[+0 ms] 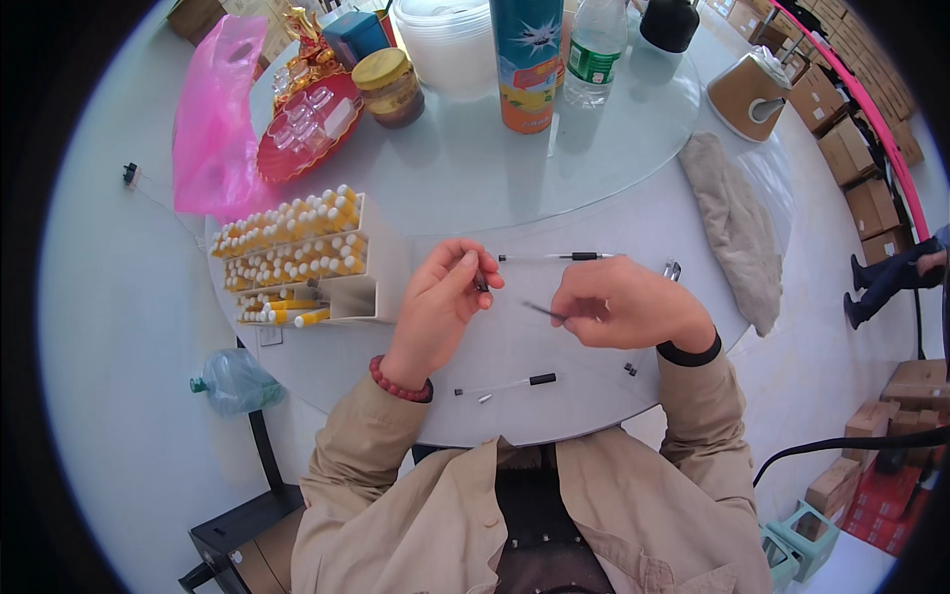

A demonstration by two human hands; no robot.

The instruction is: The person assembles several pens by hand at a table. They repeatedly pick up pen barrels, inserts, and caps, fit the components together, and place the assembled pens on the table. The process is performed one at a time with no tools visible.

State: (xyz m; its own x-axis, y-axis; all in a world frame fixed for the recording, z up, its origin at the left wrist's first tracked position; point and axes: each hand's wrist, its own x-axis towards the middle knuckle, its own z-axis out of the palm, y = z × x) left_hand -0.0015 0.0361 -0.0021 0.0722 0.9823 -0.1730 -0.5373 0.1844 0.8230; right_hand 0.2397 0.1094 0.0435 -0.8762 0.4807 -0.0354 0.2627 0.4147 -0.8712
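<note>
My left hand [447,297] is closed, pinching a small dark piece [482,282] between thumb and fingers; its exact kind is too small to tell. Facing it, my right hand [625,304] grips a thin dark rod [540,311] whose end points toward the left hand, a short gap away. Beyond the hands lies a clear pen [554,257] with a black section, partly behind the right hand. Nearer my body rests another clear pen [505,385] with a black end, and beside it a small silvery piece [485,398]. Small black bits [630,369] lie below my right wrist.
On the left stands a white divided box [388,267] of yellow sticks with white ends. Farther back are a pink bag [220,119], a red tray [282,168], a lidded jar [389,89], a spray can [524,69] and a bottle [596,54]. A grey cloth [730,228] lies right.
</note>
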